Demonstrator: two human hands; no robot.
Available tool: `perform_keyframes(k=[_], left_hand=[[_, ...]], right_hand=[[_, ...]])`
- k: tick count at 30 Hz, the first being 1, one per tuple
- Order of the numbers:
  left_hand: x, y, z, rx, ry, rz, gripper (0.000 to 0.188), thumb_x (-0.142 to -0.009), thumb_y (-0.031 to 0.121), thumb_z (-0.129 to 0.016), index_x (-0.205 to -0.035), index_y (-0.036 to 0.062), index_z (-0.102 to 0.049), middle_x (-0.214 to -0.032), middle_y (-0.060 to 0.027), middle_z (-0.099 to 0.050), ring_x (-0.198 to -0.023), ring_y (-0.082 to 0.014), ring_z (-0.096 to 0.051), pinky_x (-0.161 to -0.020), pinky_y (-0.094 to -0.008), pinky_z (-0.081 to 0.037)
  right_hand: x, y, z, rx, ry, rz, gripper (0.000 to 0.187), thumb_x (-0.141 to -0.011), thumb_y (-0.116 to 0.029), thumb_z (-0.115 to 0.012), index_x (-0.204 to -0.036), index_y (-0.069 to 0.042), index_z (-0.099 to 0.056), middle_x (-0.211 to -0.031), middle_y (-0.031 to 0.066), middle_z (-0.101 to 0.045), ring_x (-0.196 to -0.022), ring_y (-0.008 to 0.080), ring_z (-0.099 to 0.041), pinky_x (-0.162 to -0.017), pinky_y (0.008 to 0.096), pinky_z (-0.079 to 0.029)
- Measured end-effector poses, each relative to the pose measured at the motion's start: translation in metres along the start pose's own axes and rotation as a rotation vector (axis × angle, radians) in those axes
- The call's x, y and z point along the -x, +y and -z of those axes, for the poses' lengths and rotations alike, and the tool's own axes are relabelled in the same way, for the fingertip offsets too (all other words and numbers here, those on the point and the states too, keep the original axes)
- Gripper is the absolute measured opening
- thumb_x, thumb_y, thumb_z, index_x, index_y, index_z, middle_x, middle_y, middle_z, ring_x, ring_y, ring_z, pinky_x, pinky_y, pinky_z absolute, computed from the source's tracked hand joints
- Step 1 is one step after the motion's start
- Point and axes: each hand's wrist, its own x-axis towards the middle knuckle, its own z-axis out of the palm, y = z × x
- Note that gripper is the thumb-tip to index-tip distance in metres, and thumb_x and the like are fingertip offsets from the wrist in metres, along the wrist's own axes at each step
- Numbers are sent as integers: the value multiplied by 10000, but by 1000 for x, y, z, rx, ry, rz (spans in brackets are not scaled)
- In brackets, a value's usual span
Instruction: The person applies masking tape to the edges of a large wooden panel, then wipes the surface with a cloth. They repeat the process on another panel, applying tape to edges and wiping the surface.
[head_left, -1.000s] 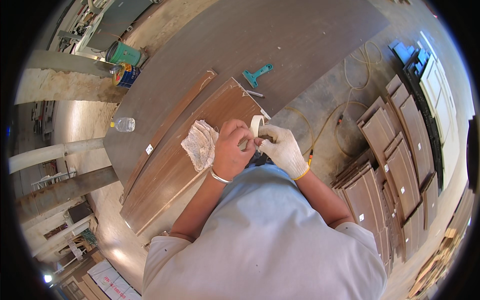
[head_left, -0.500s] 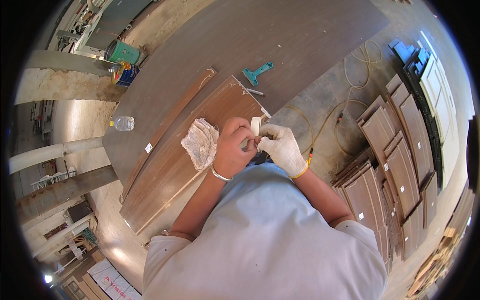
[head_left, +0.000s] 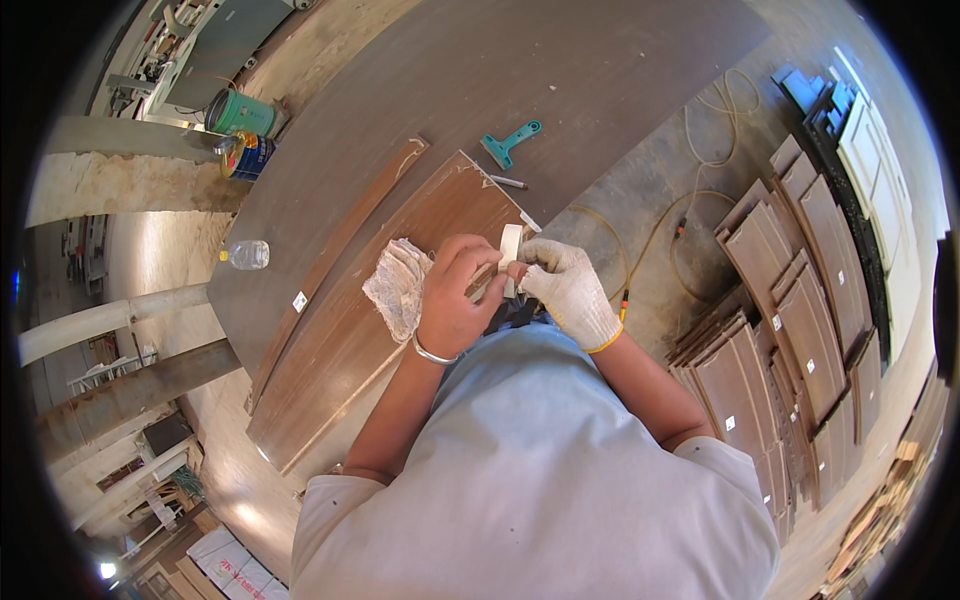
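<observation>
My bare left hand [head_left: 455, 300], with a metal bangle at the wrist, and my right hand [head_left: 565, 285] in a white knit glove meet over the near end of a brown wooden panel [head_left: 350, 340]. Between them they hold a roll of pale masking tape [head_left: 510, 250], the glove pinching its lower edge and my left fingers touching its side. A crumpled whitish rag [head_left: 395, 285] lies on the panel just left of my left hand. The panel rests on a large dark brown tabletop [head_left: 480, 80], beside a narrow curved strip of brown wood [head_left: 340, 240].
A teal-handled scraper [head_left: 510, 143] and a pen-like stick [head_left: 508, 182] lie on the tabletop beyond the panel. A plastic bottle [head_left: 245, 254] stands at the table's left edge. Paint cans [head_left: 240, 135] sit far left. Stacked brown cabinet doors [head_left: 790, 330] and a yellow cord [head_left: 660, 230] cover the floor right.
My hands stay together over the panel's end. The left fingers have shifted slightly on the tape roll; nothing else has moved.
</observation>
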Motion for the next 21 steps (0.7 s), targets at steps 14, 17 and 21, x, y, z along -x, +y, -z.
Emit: perform_keyframes(k=[14, 17, 21], left_hand=[[-6, -3, 0, -143, -41, -173, 222, -796, -59, -802, -950, 39, -677, -1177, -116, -632, -1048, -314, -622, -908, -406, -524], [-7, -6, -6, -157, -35, -211, 244, -782, -72, -783, -948, 41, -644, -1168, -122, -628, -1022, -341, -622, -871, -425, -532], [-5, -9, -10, -149, -21, -263, 268, -781, -72, -779, -981, 36, -637, -1164, -129, -631, -1010, -357, -623, -861, -427, -534]], right_hand=[[0, 8, -5, 84, 78, -2, 307, -959, -219, -750, -1097, 54, -764, -965, 169, -766, -868, 173, -717, -795, 345, -573], [-1, 11, -9, 12, 88, -37, 308, -961, -194, -744, -1117, 71, -756, -979, 151, -773, -860, 165, -720, -785, 338, -575], [-2, 11, -12, -377, 84, -126, 319, -988, -143, -716, -1189, 105, -722, -1020, 124, -772, -867, 162, -729, -775, 324, -585]])
